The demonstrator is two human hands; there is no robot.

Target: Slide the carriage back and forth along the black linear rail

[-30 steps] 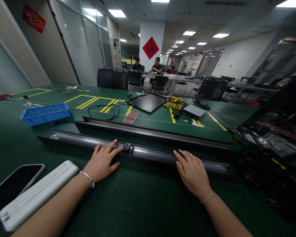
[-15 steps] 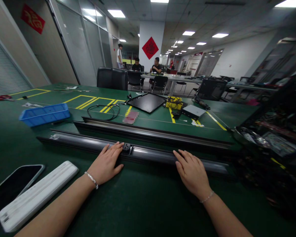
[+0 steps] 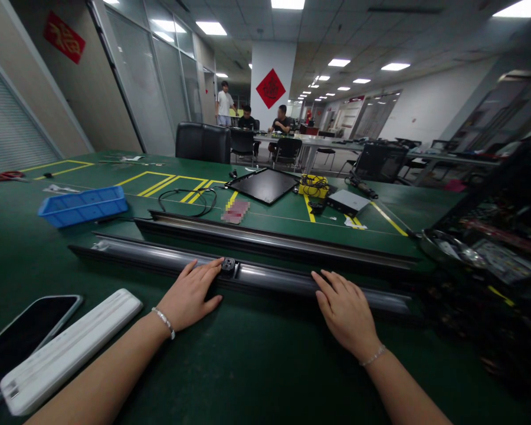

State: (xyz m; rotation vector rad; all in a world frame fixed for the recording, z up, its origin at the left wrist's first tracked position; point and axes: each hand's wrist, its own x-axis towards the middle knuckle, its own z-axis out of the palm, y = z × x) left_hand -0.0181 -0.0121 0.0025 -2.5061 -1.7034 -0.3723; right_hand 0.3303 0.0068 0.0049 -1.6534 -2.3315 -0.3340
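A long dark metal rail (image 3: pixel 269 277) with a shiny inner channel lies across the green table in front of me. My left hand (image 3: pixel 194 295) rests on its near side, fingers stretched out, the fingertips beside a small black square fitting (image 3: pixel 228 265) set in the channel. Farther right, my right hand (image 3: pixel 347 310) lies with outstretched fingers on the same rail. Neither hand is wrapped round it. Just behind and parallel is a second dark rail (image 3: pixel 274 239), touched by neither hand.
Near my left arm lie a white power strip (image 3: pixel 73 351) and a phone (image 3: pixel 26 330). A blue bin (image 3: pixel 84 206), a looped black cable (image 3: pixel 188 200), a black panel (image 3: pixel 265 186), a yellow item wrapped in cable (image 3: pixel 313 185) and a grey box (image 3: pixel 347 202) sit beyond the rails.
My hands and the rails keep their places, apart from a slight shift of the view. In the background, the standing person has moved right and turned.
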